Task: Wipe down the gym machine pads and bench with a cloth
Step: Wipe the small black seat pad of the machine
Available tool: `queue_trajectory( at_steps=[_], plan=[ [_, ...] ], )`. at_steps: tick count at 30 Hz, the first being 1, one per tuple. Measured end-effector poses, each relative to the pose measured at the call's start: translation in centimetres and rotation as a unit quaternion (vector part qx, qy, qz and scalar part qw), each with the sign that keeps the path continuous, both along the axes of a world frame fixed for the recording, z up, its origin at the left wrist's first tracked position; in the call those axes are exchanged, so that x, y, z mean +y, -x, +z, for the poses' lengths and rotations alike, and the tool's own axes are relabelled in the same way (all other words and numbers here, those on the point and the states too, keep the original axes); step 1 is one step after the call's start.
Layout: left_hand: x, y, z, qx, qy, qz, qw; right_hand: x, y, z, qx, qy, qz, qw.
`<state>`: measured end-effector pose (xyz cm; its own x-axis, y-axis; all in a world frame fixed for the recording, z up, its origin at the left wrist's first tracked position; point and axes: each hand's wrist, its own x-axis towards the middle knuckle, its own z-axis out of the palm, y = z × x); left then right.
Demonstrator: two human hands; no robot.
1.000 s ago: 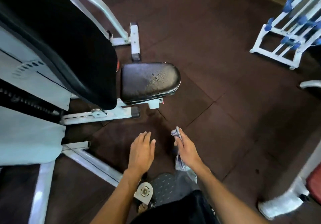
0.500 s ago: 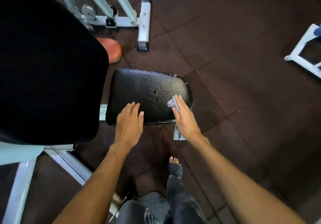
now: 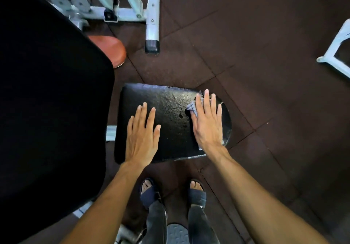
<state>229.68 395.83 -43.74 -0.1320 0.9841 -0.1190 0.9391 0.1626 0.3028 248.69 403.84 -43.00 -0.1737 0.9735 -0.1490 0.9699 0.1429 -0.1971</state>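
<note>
A black seat pad (image 3: 170, 111), speckled with wet droplets, lies in the middle of the view. My right hand (image 3: 207, 122) presses flat on its right end with a grey-blue cloth (image 3: 192, 108) under the palm; cloth edges show at the fingers and wrist. My left hand (image 3: 142, 135) rests flat and empty on the pad's left half, fingers spread. A large black back pad (image 3: 49, 101) fills the left side, close to the camera.
White machine frame tubes (image 3: 121, 12) and a foot bar (image 3: 152, 24) stand beyond the seat. An orange-red round pad (image 3: 111, 48) peeks out behind the back pad. Another white frame (image 3: 339, 54) is at the right edge. My sandalled feet (image 3: 172, 190) stand on dark rubber floor tiles.
I stepped closer and leaned over the seat. Both hands went from the air onto the pad, the right one laying the cloth flat on the right end.
</note>
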Motion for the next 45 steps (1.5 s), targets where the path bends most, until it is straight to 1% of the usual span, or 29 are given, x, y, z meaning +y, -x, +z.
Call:
queue_trajectory(
  at_steps=[3,6,8,10,11,13,14,15,16,17,18,20,21,22,23,24,25,27,28,29,31,33,35,37,39,40,42,44,45],
  plan=[
    [0.7,0.6,-1.3,0.013,-0.006,-0.001,1.0,0.6,2.2,-0.7,-0.002,-0.011,0.0,1.0],
    [0.2,1.0,-2.3,0.028,-0.027,-0.006,0.999,-2.1,3.4,-0.9,-0.007,-0.009,0.101,0.995],
    [-0.1,1.0,-2.4,0.025,-0.035,-0.008,0.999,-4.8,1.7,-0.5,-0.019,0.01,0.181,0.983],
    [0.0,0.9,-2.5,0.021,-0.036,-0.003,0.999,-5.7,-1.5,0.1,-0.05,0.03,0.208,0.976],
    [0.1,0.8,-2.5,0.021,-0.034,0.0,0.999,-5.0,-3.2,0.1,-0.074,0.026,0.197,0.977],
    [0.2,0.6,-2.5,0.021,-0.035,0.01,0.999,-2.0,-4.2,0.0,-0.109,0.007,0.121,0.987],
    [0.3,0.6,-2.6,0.021,-0.036,0.013,0.999,0.1,-3.4,0.1,-0.102,-0.002,0.066,0.993],
    [0.3,0.6,-2.6,0.022,-0.038,0.014,0.999,2.2,-1.9,0.0,-0.072,-0.013,0.015,0.997],
    [0.3,0.6,-2.7,0.023,-0.041,0.013,0.999,3.8,0.0,-0.1,-0.04,-0.008,-0.019,0.999],
    [0.3,0.6,-2.7,0.023,-0.043,0.013,0.999,4.4,1.9,-0.4,-0.022,-0.008,-0.025,0.999],
    [0.3,0.7,-2.8,0.023,-0.047,0.013,0.999,3.9,3.5,-0.8,-0.013,-0.011,0.002,1.0],
    [0.2,0.8,-2.8,0.019,-0.058,0.01,0.998,-0.1,4.4,-1.0,-0.021,-0.003,0.14,0.99],
    [0.1,0.8,-2.8,0.012,-0.062,0.008,0.998,-2.6,3.5,-0.6,-0.016,0.012,0.205,0.979],
    [0.0,0.9,-2.7,0.004,-0.065,0.009,0.998,-4.7,1.8,-0.1,-0.009,0.025,0.245,0.969],
    [0.0,0.9,-2.6,-0.002,-0.068,0.009,0.998,-5.9,-0.4,0.4,-0.009,0.031,0.261,0.965],
    [0.0,0.8,-2.6,-0.003,-0.069,0.01,0.998,-6.0,-2.8,0.7,-0.02,0.024,0.251,0.968],
    [0.0,0.7,-2.6,0.001,-0.067,0.012,0.998,-5.1,-4.8,0.7,-0.044,0.014,0.217,0.975],
    [0.1,0.6,-2.7,0.014,-0.062,0.019,0.998,-1.5,-6.2,0.6,-0.09,0.012,0.106,0.99],
    [0.2,0.5,-2.7,0.017,-0.059,0.02,0.998,0.7,-5.3,0.5,-0.09,0.001,0.051,0.995],
    [0.3,0.5,-2.7,0.017,-0.055,0.019,0.998,2.8,-3.5,0.4,-0.069,-0.015,0.012,0.997],
    [0.2,0.5,-2.8,0.017,-0.051,0.021,0.998,4.9,1.3,-0.2,-0.029,-0.015,-0.002,0.999],
    [0.2,0.6,-2.8,0.014,-0.057,0.018,0.998,3.2,4.8,-0.9,-0.011,-0.018,0.063,0.998],
    [0.1,0.8,-2.6,0.002,-0.067,0.013,0.998,-1.5,5.0,-0.8,-0.015,0.0,0.167,0.986],
    [0.0,0.9,-2.5,-0.004,-0.072,0.011,0.997,-6.0,1.7,0.1,-0.005,0.031,0.257,0.966],
    [0.1,0.8,-2.5,-0.01,-0.073,0.019,0.997,-7.4,-3.2,0.6,-0.022,0.04,0.298,0.953],
    [0.1,0.7,-2.5,-0.01,-0.072,0.023,0.997,-6.5,-5.4,0.5,-0.048,0.029,0.283,0.957],
    [0.2,0.5,-2.6,0.0,-0.071,0.026,0.997,-2.9,-7.0,0.3,-0.089,0.01,0.183,0.979],
    [0.3,0.5,-2.7,0.009,-0.067,0.025,0.997,1.7,-4.3,0.0,-0.074,-0.014,0.068,0.995],
    [0.3,0.5,-2.7,0.008,-0.064,0.025,0.998,3.5,-2.0,-0.1,-0.056,-0.02,0.037,0.998]
  ],
)
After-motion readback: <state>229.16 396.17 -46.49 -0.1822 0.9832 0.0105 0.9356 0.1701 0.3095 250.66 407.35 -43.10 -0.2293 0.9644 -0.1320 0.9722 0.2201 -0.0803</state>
